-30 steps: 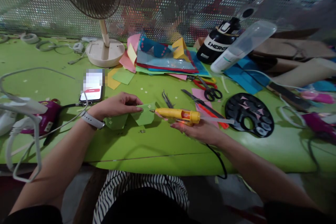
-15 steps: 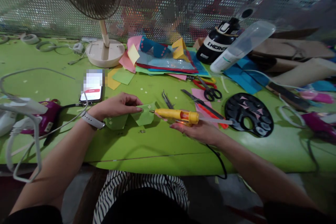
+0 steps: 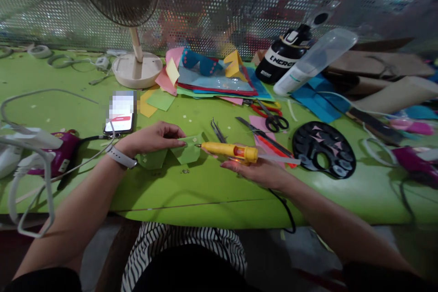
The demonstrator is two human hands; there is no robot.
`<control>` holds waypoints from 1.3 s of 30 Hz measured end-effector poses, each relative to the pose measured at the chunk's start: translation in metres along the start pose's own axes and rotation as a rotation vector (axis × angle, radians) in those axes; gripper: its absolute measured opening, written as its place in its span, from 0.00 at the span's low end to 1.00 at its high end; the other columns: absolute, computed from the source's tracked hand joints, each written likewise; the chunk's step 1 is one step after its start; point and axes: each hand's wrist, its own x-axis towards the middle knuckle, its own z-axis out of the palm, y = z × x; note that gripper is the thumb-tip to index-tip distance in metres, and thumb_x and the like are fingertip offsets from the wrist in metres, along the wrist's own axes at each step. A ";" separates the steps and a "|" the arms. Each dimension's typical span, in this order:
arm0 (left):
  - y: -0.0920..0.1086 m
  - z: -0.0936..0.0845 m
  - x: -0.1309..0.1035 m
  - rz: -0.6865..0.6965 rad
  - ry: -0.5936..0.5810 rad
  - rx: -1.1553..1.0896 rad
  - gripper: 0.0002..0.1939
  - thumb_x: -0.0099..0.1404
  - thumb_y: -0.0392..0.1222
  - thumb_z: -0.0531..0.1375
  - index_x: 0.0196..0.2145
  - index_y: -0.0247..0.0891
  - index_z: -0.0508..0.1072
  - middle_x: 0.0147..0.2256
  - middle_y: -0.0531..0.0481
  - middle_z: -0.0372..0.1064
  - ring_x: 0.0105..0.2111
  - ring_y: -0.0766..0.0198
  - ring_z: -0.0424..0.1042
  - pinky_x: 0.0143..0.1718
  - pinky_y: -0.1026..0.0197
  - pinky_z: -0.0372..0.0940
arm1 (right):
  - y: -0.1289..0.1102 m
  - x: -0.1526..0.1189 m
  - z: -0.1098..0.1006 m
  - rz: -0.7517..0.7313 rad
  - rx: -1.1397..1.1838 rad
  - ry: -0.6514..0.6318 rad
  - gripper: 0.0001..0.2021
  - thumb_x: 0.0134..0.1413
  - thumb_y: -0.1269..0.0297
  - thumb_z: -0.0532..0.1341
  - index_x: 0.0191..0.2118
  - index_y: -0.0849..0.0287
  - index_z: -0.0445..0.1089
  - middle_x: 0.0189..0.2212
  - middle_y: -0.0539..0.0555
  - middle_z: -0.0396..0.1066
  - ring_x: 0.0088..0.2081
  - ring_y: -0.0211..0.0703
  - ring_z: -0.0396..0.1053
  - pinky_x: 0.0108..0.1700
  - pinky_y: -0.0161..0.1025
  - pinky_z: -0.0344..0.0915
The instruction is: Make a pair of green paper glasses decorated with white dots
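My left hand (image 3: 160,137) pinches the upper edge of a folded green paper piece (image 3: 186,153), which has small pale squares on it. In my right hand (image 3: 251,169) is a yellow glue gun (image 3: 227,149) with a clear glue stick out of its back. Its metal nozzle points left, at the right part of the green paper; whether it touches is too small to tell. Tweezers (image 3: 218,131) lie just behind the gun. A red and black cutter (image 3: 275,146) rests on pink paper (image 3: 262,124), right of the tweezers.
Behind are scissors (image 3: 276,123), stacked coloured paper (image 3: 219,83), a phone (image 3: 119,114) and a fan (image 3: 137,70). A black palette (image 3: 325,149), a black bottle (image 3: 278,59) and a clear bottle (image 3: 313,64) are right. Cables and a purple power strip (image 3: 65,150) lie left.
The glue gun and my right hand have shifted very slightly left. My left hand and the green paper look the same.
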 end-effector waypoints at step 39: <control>-0.005 -0.005 0.003 -0.001 0.024 -0.029 0.15 0.60 0.48 0.63 0.40 0.34 0.75 0.36 0.48 0.75 0.33 0.67 0.69 0.35 0.64 0.61 | 0.161 -0.090 -0.134 0.300 -0.716 0.685 0.20 0.40 0.39 0.64 0.26 0.49 0.62 0.29 0.62 0.70 0.31 0.57 0.69 0.30 0.50 0.63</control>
